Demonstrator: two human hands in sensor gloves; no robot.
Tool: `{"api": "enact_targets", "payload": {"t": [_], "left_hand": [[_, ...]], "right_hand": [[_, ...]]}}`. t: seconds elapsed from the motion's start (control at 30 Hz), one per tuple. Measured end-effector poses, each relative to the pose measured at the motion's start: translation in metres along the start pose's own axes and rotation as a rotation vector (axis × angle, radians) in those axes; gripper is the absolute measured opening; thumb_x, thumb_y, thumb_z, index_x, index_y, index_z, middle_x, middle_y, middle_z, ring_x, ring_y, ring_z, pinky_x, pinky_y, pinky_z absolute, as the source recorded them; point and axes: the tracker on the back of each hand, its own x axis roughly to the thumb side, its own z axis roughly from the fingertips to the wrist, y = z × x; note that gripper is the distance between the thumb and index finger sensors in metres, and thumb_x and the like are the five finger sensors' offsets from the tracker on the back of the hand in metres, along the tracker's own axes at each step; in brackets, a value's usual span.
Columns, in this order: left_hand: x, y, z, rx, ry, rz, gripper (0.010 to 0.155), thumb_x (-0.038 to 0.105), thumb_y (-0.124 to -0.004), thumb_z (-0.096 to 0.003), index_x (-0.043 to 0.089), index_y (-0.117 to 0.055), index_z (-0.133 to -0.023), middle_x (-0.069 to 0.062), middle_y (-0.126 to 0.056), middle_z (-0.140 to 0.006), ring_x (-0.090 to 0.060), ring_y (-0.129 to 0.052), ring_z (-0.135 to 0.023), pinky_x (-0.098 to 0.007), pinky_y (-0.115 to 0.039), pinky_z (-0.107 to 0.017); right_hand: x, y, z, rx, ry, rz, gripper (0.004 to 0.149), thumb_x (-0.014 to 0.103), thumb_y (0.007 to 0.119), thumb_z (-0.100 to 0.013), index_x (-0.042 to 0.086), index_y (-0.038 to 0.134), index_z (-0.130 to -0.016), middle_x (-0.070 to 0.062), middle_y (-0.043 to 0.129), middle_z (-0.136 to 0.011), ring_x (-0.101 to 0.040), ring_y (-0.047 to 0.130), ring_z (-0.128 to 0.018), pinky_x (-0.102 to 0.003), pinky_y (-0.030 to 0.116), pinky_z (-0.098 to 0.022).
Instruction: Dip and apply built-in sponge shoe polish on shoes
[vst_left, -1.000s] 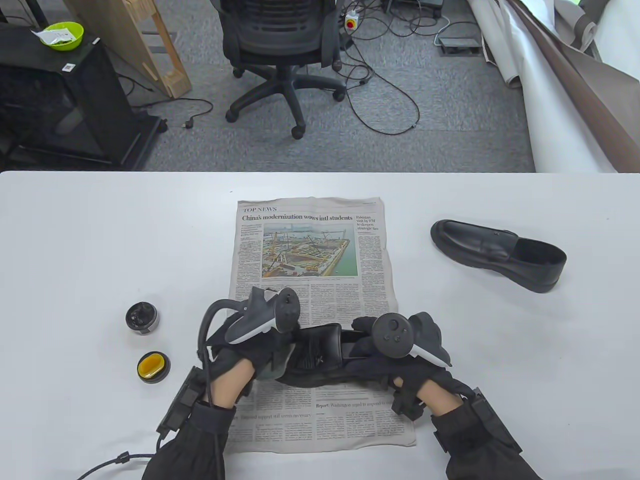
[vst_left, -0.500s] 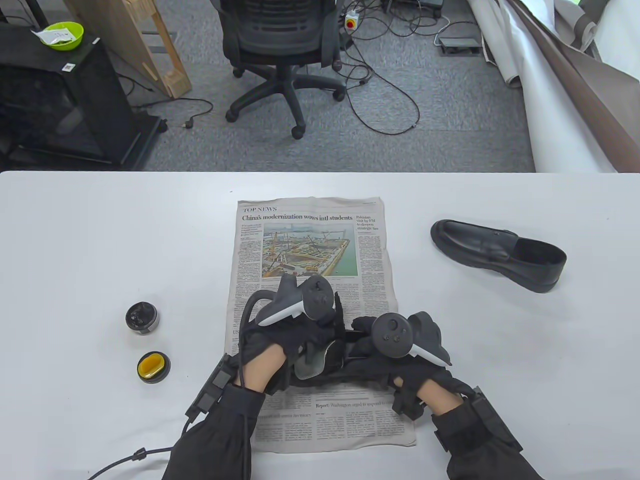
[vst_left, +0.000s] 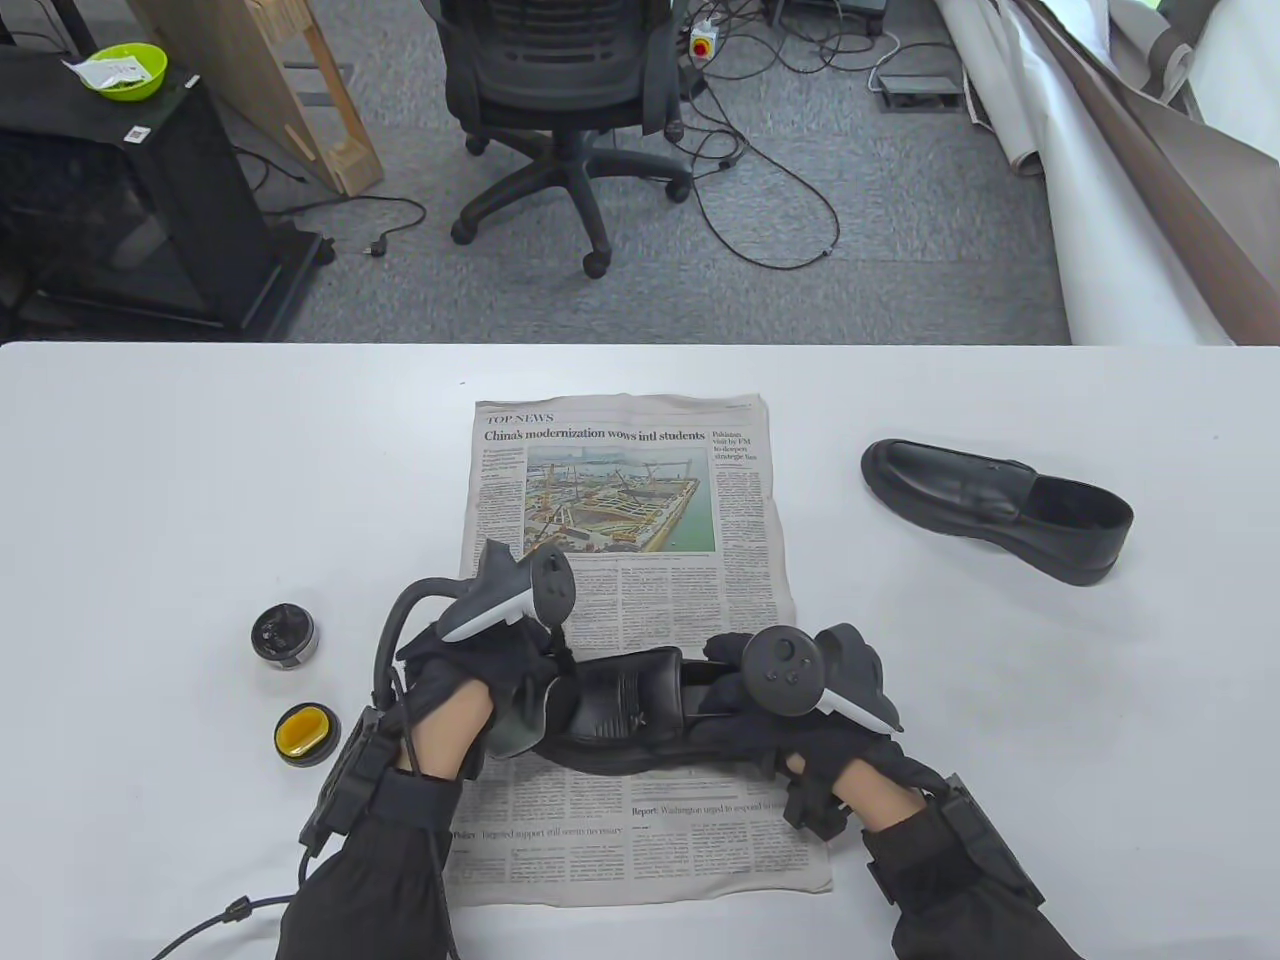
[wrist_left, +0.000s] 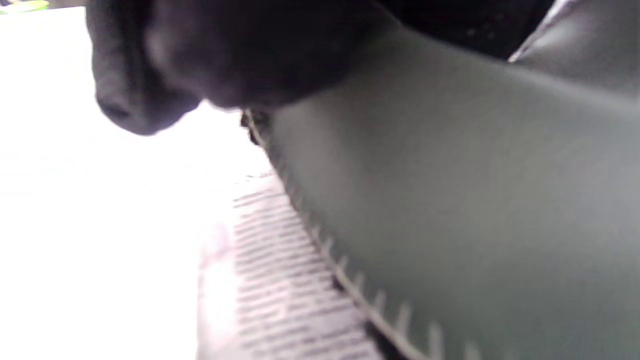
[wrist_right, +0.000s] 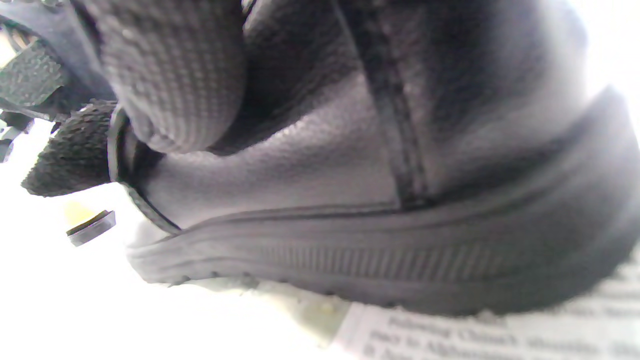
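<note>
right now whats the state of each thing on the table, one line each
black leather shoe on the newspaper: lying on the paper, held at both ends
left hand: grips a grey cloth against the shoe's toe end
right hand: grips the shoe's heel end
second black loafer: upright on the table, untouched
round black polish tin: open, untouched
black lid with yellow sponge: off the tin, sponge up
newspaper: spread flat
</note>
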Motion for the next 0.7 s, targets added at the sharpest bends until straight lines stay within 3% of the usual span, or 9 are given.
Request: {"api": "enact_targets", "payload": {"t": [0.13, 0.27, 0.37, 0.5, 0.6, 0.7], "left_hand": [[0.007, -0.001, 0.01, 0.149, -0.012, 0.02, 0.053, 0.049, -0.085, -0.0446, 0.028, -0.078, -0.093, 0.005, -0.102, -0.052, -0.004, -0.099, -0.013, -0.038, -0.093, -0.04], [0.035, 0.008, 0.025, 0.295, -0.249, 0.183, 0.055, 0.049, -0.086, -0.0435, 0.03, -0.075, -0.095, 0.005, -0.102, -0.051, -0.004, -0.099, -0.013, -0.038, -0.093, -0.04], [0.06, 0.009, 0.031, 0.359, -0.339, 0.237, 0.056, 0.049, -0.085, -0.0431, 0.032, -0.074, -0.095, 0.005, -0.102, -0.052, -0.005, -0.099, -0.013, -0.038, -0.092, -0.041], [0.084, 0.002, 0.029, 0.37, -0.288, 0.073, 0.056, 0.05, -0.083, -0.043, 0.033, -0.072, -0.095, 0.006, -0.102, -0.052, -0.004, -0.1, -0.013, -0.038, -0.093, -0.04], [0.085, 0.001, 0.032, 0.358, -0.262, 0.072, 0.055, 0.048, -0.083, -0.0438, 0.031, -0.073, -0.095, 0.005, -0.102, -0.051, -0.006, -0.099, -0.013, -0.04, -0.092, -0.04], [0.078, 0.0, 0.032, 0.342, -0.202, -0.048, 0.055, 0.048, -0.083, -0.0438, 0.031, -0.073, -0.095, 0.005, -0.103, -0.051, -0.005, -0.1, -0.013, -0.039, -0.093, -0.04]], "right_hand": [[0.0, 0.0, 0.0, -0.004, 0.005, 0.004, 0.044, 0.057, 0.089, -0.029, 0.031, 0.098, -0.063, 0.002, 0.065, -0.101, -0.033, 0.075, -0.087, -0.057, 0.069, -0.067], [0.0, 0.0, 0.0, -0.006, 0.005, 0.004, 0.043, 0.058, 0.089, -0.029, 0.031, 0.098, -0.062, 0.003, 0.065, -0.101, -0.032, 0.075, -0.087, -0.057, 0.069, -0.067], [0.0, 0.0, 0.0, -0.004, 0.003, 0.003, 0.044, 0.058, 0.089, -0.029, 0.031, 0.098, -0.063, 0.003, 0.065, -0.101, -0.032, 0.075, -0.087, -0.057, 0.069, -0.067], [0.0, 0.0, 0.0, -0.004, 0.003, 0.006, 0.043, 0.058, 0.088, -0.029, 0.031, 0.098, -0.062, 0.002, 0.064, -0.101, -0.033, 0.075, -0.087, -0.057, 0.069, -0.067], [0.0, 0.0, 0.0, -0.006, 0.004, 0.01, 0.043, 0.058, 0.089, -0.029, 0.031, 0.098, -0.062, 0.003, 0.064, -0.101, -0.033, 0.075, -0.087, -0.057, 0.069, -0.067], [0.0, 0.0, 0.0, -0.004, 0.004, 0.01, 0.044, 0.058, 0.088, -0.029, 0.031, 0.098, -0.062, 0.003, 0.065, -0.101, -0.032, 0.075, -0.087, -0.057, 0.069, -0.067]]}}
